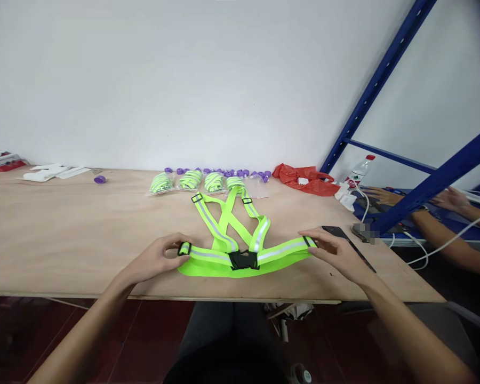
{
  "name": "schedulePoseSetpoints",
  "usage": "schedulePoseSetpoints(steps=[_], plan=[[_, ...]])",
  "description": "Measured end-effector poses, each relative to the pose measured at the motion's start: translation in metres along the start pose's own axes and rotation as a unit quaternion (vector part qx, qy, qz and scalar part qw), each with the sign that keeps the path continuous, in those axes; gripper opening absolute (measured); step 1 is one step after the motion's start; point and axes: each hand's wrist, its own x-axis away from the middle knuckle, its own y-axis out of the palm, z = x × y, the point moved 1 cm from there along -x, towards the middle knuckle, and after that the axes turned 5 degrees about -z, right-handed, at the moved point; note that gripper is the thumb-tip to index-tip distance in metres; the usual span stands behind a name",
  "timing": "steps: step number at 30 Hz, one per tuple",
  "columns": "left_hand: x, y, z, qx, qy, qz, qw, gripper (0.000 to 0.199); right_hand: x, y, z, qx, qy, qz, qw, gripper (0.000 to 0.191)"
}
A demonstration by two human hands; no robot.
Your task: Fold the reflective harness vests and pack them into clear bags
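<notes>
A neon-green reflective harness [208, 255] lies on the wooden table, its straps crossing toward the back and a black buckle [244, 260] fastened at the front middle. My left hand [160, 257] pinches the left end of its waist strap beside a black slider. At the right end, my right hand [331, 248] grips the same strap near another slider. Two more sliders show on the upper straps. Behind the harness, several bagged green-and-silver strap bundles [190, 180] sit in a row.
Purple rings [240, 173] line the wall, one [100, 180] farther left. A red plastic bag [308, 179], a bottle [360, 169] and a black phone [346, 245] are at right. Beyond the blue metal frame [368, 90] another person's hands [384, 196] show. White papers [54, 172] lie left.
</notes>
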Motion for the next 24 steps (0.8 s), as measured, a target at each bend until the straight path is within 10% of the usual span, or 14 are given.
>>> schedulePoseSetpoints(steps=[5, 24], plan=[[0.020, -0.012, -0.007, -0.059, -0.014, 0.059, 0.996, 0.037, 0.013, -0.014, 0.011, 0.109, -0.002, -0.051, 0.993, 0.044], [0.057, 0.006, -0.044, -0.195, -0.065, -0.020, 0.978, 0.045, 0.058, 0.028, 0.026, 0.187, 0.042, -0.100, 0.976, 0.034]])
